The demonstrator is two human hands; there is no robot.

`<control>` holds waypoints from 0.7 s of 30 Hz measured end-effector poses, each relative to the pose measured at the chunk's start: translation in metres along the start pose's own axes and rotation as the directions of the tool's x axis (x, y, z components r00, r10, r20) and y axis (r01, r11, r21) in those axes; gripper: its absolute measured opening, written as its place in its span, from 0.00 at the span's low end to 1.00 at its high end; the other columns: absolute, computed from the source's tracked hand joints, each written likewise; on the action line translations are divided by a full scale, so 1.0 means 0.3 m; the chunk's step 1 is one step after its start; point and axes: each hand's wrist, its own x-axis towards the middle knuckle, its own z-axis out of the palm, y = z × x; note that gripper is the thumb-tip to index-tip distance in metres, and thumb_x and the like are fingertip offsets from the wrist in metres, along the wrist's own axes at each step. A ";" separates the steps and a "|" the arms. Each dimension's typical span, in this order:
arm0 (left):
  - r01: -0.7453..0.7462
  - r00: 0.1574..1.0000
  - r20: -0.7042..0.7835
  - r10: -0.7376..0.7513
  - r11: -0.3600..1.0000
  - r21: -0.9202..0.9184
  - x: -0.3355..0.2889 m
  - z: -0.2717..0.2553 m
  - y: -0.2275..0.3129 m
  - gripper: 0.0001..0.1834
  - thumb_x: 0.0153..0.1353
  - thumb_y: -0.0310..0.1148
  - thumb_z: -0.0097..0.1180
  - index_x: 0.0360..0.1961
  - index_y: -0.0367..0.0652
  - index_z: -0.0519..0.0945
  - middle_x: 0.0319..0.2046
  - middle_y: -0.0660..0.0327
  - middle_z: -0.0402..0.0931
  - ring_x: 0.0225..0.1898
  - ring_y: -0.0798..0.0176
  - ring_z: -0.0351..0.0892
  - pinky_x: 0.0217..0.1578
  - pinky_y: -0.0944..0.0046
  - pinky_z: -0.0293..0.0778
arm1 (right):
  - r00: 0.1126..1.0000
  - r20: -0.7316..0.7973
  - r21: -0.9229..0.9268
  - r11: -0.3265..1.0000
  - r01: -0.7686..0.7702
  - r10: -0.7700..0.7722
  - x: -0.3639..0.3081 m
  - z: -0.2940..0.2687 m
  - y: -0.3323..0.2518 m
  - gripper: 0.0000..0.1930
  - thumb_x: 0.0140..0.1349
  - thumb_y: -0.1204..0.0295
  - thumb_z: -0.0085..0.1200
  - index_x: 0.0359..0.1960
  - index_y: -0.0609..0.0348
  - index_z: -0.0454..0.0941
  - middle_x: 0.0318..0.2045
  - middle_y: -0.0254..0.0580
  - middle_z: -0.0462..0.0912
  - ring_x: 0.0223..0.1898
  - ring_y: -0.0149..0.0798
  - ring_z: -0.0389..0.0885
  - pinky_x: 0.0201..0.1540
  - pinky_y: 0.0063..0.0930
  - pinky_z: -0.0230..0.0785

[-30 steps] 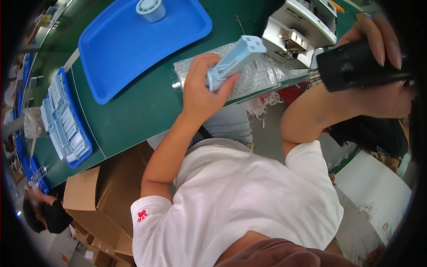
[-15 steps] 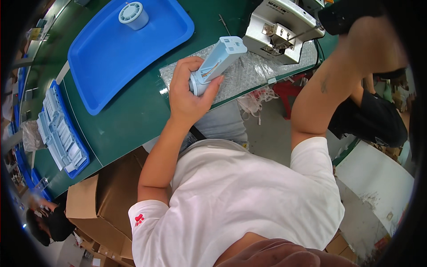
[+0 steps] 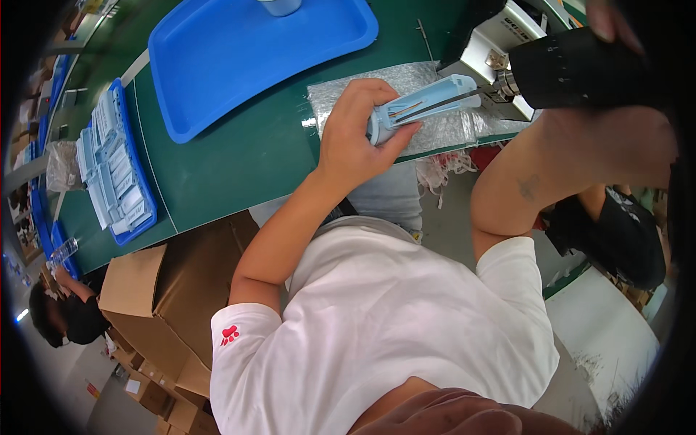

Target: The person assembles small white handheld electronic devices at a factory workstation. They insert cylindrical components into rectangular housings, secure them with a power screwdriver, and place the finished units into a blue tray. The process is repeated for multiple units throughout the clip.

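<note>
My left hand is wrapped round the round end of a light-blue plastic housing, a long open trough with thin copper-coloured wires inside. A black power screwdriver is in my right hand, which shows only partly at the upper right edge. Its long thin bit runs down along the trough, with the tip reaching into the housing near the round end. Whether a screw sits at the tip is too small to tell. Just behind lies the silver and black screw feeder, partly covered by the screwdriver.
Bubble wrap covers part of the green table. A large blue tray holds a light-blue round part. Pale-blue parts fill a smaller tray at left. Below the table edge stands a cardboard box. Other people sit nearby.
My right hand has brought the screwdriver from the screw feeder to the housing, and its bit now points into the trough. The housing has tipped toward the right. The whole view has shifted.
</note>
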 end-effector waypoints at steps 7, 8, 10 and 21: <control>0.019 1.000 -0.002 -0.019 1.000 0.002 -0.003 0.000 -0.001 0.23 0.50 0.25 0.76 0.46 0.39 0.77 0.46 0.53 0.79 0.45 0.54 0.81 0.46 0.60 0.76 | 0.998 0.019 0.008 0.998 -0.056 0.056 0.002 -0.002 0.029 0.22 0.69 0.49 0.52 0.42 0.58 0.77 0.30 0.40 0.77 0.28 0.33 0.76 0.31 0.26 0.72; 0.019 1.000 -0.004 -0.019 1.000 -0.001 -0.005 0.000 -0.002 0.24 0.50 0.25 0.76 0.46 0.39 0.77 0.46 0.53 0.79 0.45 0.54 0.81 0.46 0.59 0.76 | 0.998 0.022 0.006 0.998 -0.063 0.063 0.001 0.000 0.032 0.22 0.69 0.49 0.51 0.42 0.58 0.77 0.30 0.40 0.77 0.28 0.33 0.76 0.31 0.26 0.72; 0.022 1.000 -0.007 -0.022 1.000 -0.001 -0.006 -0.001 -0.004 0.24 0.49 0.26 0.76 0.46 0.39 0.77 0.46 0.53 0.79 0.45 0.53 0.81 0.46 0.59 0.77 | 0.997 0.027 0.011 0.997 -0.073 0.072 0.003 -0.001 0.038 0.23 0.69 0.48 0.51 0.42 0.58 0.76 0.30 0.41 0.76 0.29 0.33 0.76 0.31 0.26 0.71; 0.034 0.999 -0.011 -0.034 0.999 0.012 -0.007 0.002 0.000 0.24 0.49 0.27 0.77 0.46 0.40 0.77 0.46 0.54 0.79 0.45 0.53 0.81 0.44 0.59 0.77 | 0.994 0.031 0.005 0.995 -0.102 0.101 0.013 -0.026 0.034 0.25 0.66 0.46 0.48 0.42 0.59 0.75 0.31 0.42 0.74 0.31 0.35 0.74 0.34 0.28 0.69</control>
